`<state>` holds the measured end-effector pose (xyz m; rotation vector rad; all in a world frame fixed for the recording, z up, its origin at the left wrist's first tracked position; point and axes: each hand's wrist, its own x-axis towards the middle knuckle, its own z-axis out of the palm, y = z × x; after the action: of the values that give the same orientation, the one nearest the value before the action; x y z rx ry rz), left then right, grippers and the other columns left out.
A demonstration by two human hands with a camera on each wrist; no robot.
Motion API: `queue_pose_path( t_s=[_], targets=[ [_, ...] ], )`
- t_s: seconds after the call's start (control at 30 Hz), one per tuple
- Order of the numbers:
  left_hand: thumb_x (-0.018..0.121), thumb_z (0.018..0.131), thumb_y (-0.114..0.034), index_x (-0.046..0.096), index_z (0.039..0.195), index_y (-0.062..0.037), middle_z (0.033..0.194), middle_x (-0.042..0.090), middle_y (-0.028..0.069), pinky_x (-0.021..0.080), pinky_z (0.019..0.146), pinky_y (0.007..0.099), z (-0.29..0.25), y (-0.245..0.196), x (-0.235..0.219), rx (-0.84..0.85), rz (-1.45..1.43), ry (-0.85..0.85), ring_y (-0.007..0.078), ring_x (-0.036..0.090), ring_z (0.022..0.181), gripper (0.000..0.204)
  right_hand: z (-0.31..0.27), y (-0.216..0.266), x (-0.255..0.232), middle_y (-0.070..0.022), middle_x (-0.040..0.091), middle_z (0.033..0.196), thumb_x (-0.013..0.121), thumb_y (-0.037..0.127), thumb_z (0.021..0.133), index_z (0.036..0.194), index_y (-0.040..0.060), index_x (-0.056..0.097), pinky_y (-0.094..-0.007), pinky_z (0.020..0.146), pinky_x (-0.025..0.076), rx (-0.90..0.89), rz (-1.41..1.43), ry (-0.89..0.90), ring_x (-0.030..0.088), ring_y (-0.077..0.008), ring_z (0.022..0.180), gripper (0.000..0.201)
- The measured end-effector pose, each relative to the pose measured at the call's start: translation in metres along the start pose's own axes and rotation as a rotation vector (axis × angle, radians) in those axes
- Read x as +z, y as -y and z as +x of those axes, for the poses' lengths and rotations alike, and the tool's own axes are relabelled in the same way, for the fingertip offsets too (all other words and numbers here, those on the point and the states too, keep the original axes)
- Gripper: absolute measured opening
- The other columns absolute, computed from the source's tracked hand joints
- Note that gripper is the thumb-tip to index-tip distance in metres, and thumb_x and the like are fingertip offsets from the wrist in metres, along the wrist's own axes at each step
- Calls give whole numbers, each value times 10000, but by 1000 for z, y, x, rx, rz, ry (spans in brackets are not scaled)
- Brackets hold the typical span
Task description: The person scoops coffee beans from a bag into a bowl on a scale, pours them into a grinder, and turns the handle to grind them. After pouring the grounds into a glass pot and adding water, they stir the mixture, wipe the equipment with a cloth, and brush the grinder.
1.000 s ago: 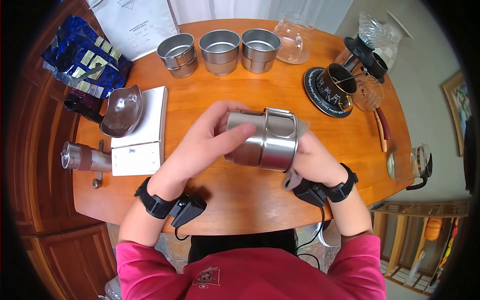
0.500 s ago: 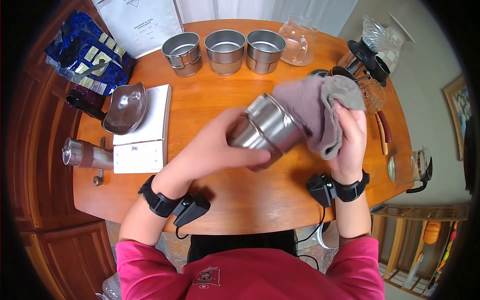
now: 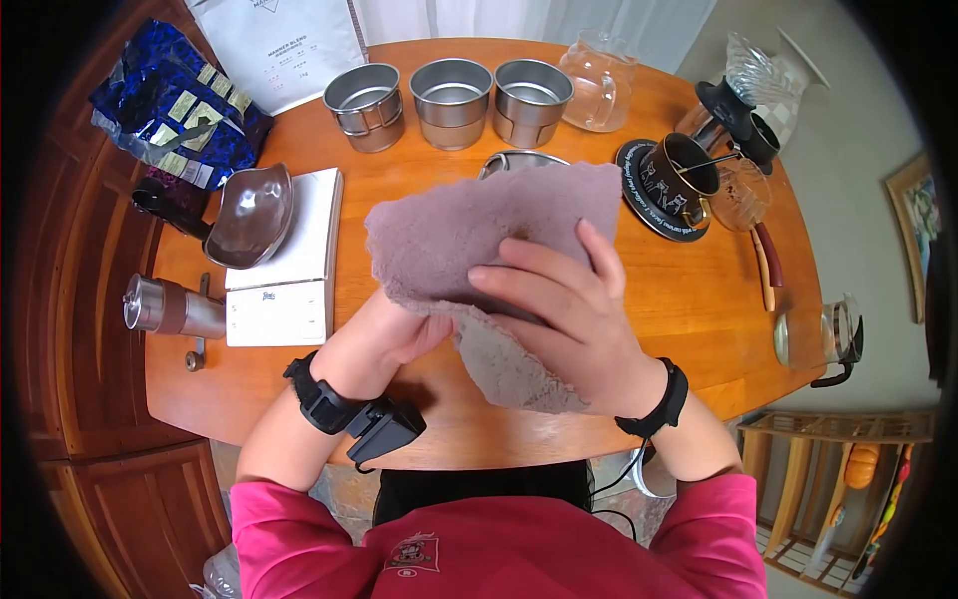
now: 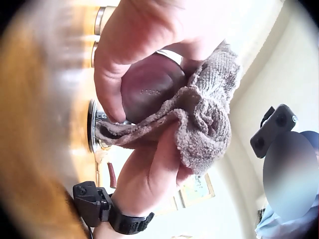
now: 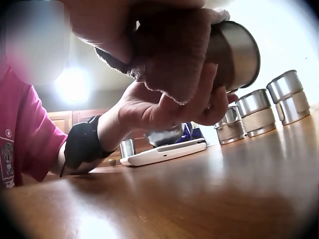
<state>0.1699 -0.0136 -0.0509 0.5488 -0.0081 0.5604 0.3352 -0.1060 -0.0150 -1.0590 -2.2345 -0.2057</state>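
Note:
A stainless steel cup (image 5: 239, 57) is held above the table in my left hand (image 3: 394, 327), fingers curled round its side. In the left wrist view the cup's base (image 4: 149, 92) faces the camera, with small raised marks. A mauve and grey cloth (image 3: 449, 235) drapes over the cup, covering most of it in the head view; only a piece of metal rim shows past the cloth's far edge. My right hand (image 3: 574, 314) grips the cloth against the cup, its fingers bent over the mauve side and a grey flap hanging below.
Three steel cups (image 3: 450, 100) stand in a row at the back, beside a glass server (image 3: 597, 90). Rightward are a black cup (image 3: 684, 165) on a saucer and a dripper (image 3: 726, 105). A white scale (image 3: 279, 311) with a brown dish (image 3: 249, 215), a grinder (image 3: 175, 311) and coffee bags stand left.
The right hand has brought the cloth from the right side leftward onto the cup. The left hand has turned the cup, so the cloth now hides most of it from above.

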Motion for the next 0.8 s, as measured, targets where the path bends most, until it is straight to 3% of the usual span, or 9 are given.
queue_pose_path(
  t_s=[0.03,0.1,0.2,0.3,0.37,0.47,0.6,0.67,0.8],
  targets=[
    [461,920,-226,356,1303,-74,1249,474,90,475,884,337,0,0,5,-1,-1,0,180,521,1089,425,1,-1,-3,-49,521,1212,616,202,708,955,142,618,-476,1025,179,25,-23,-10,441,-237,1180,254],
    [452,921,-207,312,1325,-68,1272,448,100,466,888,349,1,0,21,-105,267,-284,191,516,1097,450,1,-3,-5,-63,509,1226,625,214,703,968,143,615,-487,1026,163,49,-47,-19,437,-249,1185,275],
    [441,922,-190,268,1341,-67,1275,437,106,458,885,357,4,-5,23,-112,241,-82,205,497,1119,470,1,-7,-3,-104,474,1258,648,243,696,991,145,610,-499,1024,145,186,4,-138,419,-274,1198,313],
    [483,893,-143,240,1347,-60,1257,436,100,450,883,360,5,-6,28,-76,211,-123,202,487,1114,521,1,-9,-4,-134,447,1273,684,242,683,1104,106,558,-490,1018,180,183,90,-233,394,-306,1210,460],
    [518,871,-112,233,1348,-57,1244,441,97,446,884,351,6,-6,29,-73,187,-157,190,487,1105,558,2,-4,-4,-140,431,1281,705,203,676,1213,45,464,-446,1014,235,375,251,-246,364,-324,1223,610],
    [578,810,-35,226,1348,-50,1213,448,90,438,871,323,8,-3,30,53,617,-284,157,495,1057,643,-2,-16,-1,-142,407,1293,723,159,663,1271,-5,378,-388,1010,274,309,262,-256,349,-336,1224,718],
    [610,768,3,228,1345,-40,1186,458,82,432,848,293,6,-3,37,87,801,-354,131,494,1018,693,0,-9,-5,-140,333,1325,728,156,687,1294,2,337,-365,1020,287,318,173,-189,343,-281,1231,739],
    [614,767,-1,229,1344,-39,1185,460,79,437,838,286,6,-5,41,102,828,-359,134,496,1016,695,-2,-7,5,-138,372,1296,640,169,787,1288,-12,343,-347,1009,303,416,388,-355,377,-241,1204,610],
    [619,753,14,230,1336,-43,1235,426,84,452,835,287,7,-7,45,62,533,-244,174,475,1093,703,-23,-11,1,-136,415,1261,588,113,803,1270,-17,361,-342,964,335,518,531,-328,402,-231,1168,535]
  ],
)
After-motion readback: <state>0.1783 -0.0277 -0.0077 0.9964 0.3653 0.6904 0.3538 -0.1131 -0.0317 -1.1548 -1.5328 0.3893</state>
